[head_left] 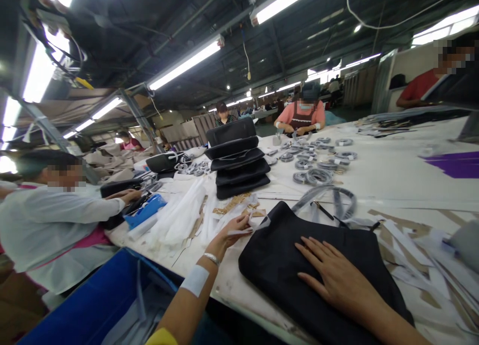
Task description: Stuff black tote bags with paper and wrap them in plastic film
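A black bag (277,250) lies flat on the white table (228,280) in front of me, with a grey strap (346,200) beyond its far edge. My right hand (333,272) rests on the bag, palm down with its fingers spread. To the left of the bag, my left hand (235,230) pinches a thin whitish sheet (258,225) between thumb and fingers, near the bag's left corner. A silver bracelet and a white patch are on my left arm.
Stacked black bags (241,160) stand beyond my left hand. White wrapping (179,215) lies to their left, coiled grey straps (318,175) to the right. Paper strips (422,255) cover the right side. A blue bin (101,295) stands lower left; a person (63,215) works beside it.
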The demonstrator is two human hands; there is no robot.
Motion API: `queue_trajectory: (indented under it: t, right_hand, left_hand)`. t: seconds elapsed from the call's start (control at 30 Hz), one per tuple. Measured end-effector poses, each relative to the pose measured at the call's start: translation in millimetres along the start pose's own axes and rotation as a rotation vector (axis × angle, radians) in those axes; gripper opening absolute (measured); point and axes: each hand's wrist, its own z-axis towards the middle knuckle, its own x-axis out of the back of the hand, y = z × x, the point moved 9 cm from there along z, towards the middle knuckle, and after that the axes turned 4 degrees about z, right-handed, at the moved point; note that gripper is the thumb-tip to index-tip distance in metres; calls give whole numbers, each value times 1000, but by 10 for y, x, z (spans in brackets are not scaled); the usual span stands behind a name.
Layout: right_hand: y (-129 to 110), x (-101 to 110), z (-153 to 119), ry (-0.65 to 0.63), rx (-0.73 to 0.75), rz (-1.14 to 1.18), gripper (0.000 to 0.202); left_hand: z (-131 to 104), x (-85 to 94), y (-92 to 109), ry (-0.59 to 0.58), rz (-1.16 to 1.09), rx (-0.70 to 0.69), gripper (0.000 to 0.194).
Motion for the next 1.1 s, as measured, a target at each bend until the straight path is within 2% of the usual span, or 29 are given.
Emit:
queue_trajectory:
  t: [0.2, 0.33, 0.43, 0.6, 0.67, 0.77, 0.9, 1.0, 1.1]
  right_hand:
    - [12, -2, -12, 12, -2, 5, 65]
    - [4, -3, -8, -5, 0, -25, 65]
    - [-1, -4, -2, -14, 0, -33, 66]
    - [-4, 7, 12, -16, -5, -26, 65]
    - [-8, 21, 16, -17, -7, -26, 65]
    - [-14, 39, 14, -20, -8, -19, 64]
    - [-15, 40, 6, -29, -18, -2, 65]
    - [-18, 42, 9, -31, -30, 26, 65]
    - [-30, 59, 16, -34, -38, 58, 64]
  left_hand:
    - [-74, 10, 62, -31, -1, -48, 57]
    - [-80, 49, 181, 19, 17, -117, 41]
    - [-94, 41, 325, 81, -30, -182, 32]
    - [-179, -13, 684, 190, -170, -304, 43]
    - [-220, -33, 839, 244, -213, -352, 46]
    - [-307, -51, 1063, 361, -260, -438, 39]
    - [-580, -65, 1301, 631, -346, -597, 35]
    - [-797, -280, 1359, 711, -399, -659, 32]
    - [-927, -691, 1268, 677, -302, -646, 28]
